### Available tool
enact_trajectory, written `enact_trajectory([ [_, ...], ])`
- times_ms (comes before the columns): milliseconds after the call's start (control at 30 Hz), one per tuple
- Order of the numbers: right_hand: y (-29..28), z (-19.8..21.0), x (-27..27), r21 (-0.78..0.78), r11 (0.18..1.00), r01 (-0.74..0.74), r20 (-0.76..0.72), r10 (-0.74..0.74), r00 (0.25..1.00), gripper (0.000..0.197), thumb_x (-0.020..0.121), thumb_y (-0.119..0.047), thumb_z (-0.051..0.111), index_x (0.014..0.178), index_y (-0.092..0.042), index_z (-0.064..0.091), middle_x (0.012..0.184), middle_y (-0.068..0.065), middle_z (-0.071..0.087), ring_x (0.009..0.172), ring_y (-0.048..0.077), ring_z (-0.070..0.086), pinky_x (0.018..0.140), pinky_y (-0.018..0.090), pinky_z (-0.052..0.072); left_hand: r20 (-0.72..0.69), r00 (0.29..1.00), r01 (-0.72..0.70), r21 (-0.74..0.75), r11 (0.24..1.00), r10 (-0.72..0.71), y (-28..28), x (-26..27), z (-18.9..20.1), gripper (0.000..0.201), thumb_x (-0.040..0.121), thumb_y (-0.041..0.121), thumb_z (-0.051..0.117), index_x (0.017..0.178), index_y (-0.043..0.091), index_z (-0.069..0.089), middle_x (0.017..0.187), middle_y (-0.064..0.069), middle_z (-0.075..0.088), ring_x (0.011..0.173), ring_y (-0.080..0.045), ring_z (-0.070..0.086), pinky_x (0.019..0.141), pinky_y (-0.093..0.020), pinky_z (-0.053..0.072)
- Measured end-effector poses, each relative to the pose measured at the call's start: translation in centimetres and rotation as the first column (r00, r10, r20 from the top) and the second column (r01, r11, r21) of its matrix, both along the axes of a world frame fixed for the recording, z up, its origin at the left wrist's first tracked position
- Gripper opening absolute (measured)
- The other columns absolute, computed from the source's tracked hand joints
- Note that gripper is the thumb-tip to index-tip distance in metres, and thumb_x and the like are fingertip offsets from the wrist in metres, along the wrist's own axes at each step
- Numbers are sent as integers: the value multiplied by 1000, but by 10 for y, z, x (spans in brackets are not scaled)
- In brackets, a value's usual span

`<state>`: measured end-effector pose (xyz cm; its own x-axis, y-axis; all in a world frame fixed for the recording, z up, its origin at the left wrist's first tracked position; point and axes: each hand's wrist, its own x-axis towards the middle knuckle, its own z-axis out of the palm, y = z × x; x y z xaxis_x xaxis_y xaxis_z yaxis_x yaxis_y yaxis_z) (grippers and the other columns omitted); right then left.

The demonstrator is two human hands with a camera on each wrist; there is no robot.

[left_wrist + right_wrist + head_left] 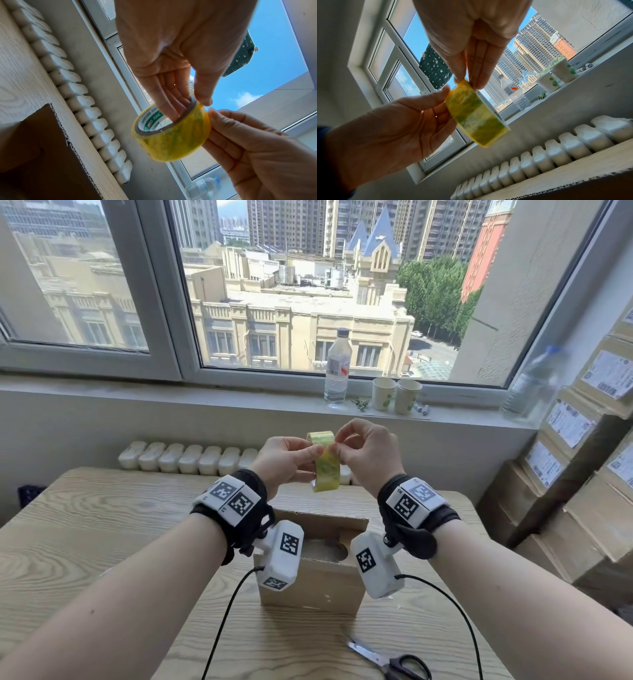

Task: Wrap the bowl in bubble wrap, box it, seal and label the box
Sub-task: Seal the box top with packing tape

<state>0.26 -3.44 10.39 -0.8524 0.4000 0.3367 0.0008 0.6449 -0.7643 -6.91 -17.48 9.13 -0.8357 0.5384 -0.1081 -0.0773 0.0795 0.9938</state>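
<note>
A roll of yellowish clear packing tape [324, 463] is held up in the air above the open cardboard box [308, 587]. My left hand [313, 451] grips the roll [173, 135] with its fingers [169, 102] through the core and the thumb on the outer face. My right hand [337, 451] pinches the roll's upper outer edge [476, 115] between thumb and fingertips [477, 81]. Inside the box lies a pale bubble-wrapped bundle [322, 549], partly hidden by the wrist cameras. The box's flaps stand open.
Black-handled scissors [390, 660] lie on the wooden table [85, 525] at the front right. A water bottle [337, 371] and two paper cups [383, 393] stand on the sill. Labelled cartons [582, 474] are stacked at the right. A radiator [188, 457] runs behind the table.
</note>
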Motion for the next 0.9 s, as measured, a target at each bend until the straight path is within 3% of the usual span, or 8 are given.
enact_trajectory([
  [100,-1,0,0,-10,1000,5,2,-5,1000,8,81,-20,74,80,-25,69,74,-4,72,73,14,69,77,38,58,-15,1000,-7,-10,1000,7,0,-1,2,23,87,18,65,101,0,66,88,-12,71,76,-19,68,75,-30,58],
  [367,-2,2,-1,-11,1000,6,5,-6,1000,7,79,-16,75,76,-21,70,73,-4,71,74,14,69,78,37,58,-23,1000,0,-20,1000,0,-1,-1,2,25,87,18,65,102,-3,67,92,-16,70,79,-21,68,81,-35,58],
  [533,-2,2,-2,-2,1000,12,-7,-12,1000,6,82,-20,72,88,-22,72,77,-2,72,75,14,68,80,37,56,-47,999,-22,-7,1000,21,-1,-1,4,8,87,15,65,88,7,67,78,-5,70,61,-8,67,63,-23,58],
  [767,-4,-3,-2,-8,1000,28,-8,-28,1000,4,81,-20,73,81,-23,71,73,-4,72,73,13,69,78,38,57,-37,999,-9,-14,1000,8,-2,-1,3,19,88,15,65,98,0,67,86,-12,70,72,-18,66,76,-34,57],
  [900,-4,-3,-3,-6,999,33,-3,-33,999,5,80,-19,74,78,-22,71,73,-4,71,73,13,68,79,38,57,-41,999,-1,-25,1000,0,-2,-1,2,22,87,16,65,101,-2,66,89,-13,70,74,-18,67,76,-32,58],
])
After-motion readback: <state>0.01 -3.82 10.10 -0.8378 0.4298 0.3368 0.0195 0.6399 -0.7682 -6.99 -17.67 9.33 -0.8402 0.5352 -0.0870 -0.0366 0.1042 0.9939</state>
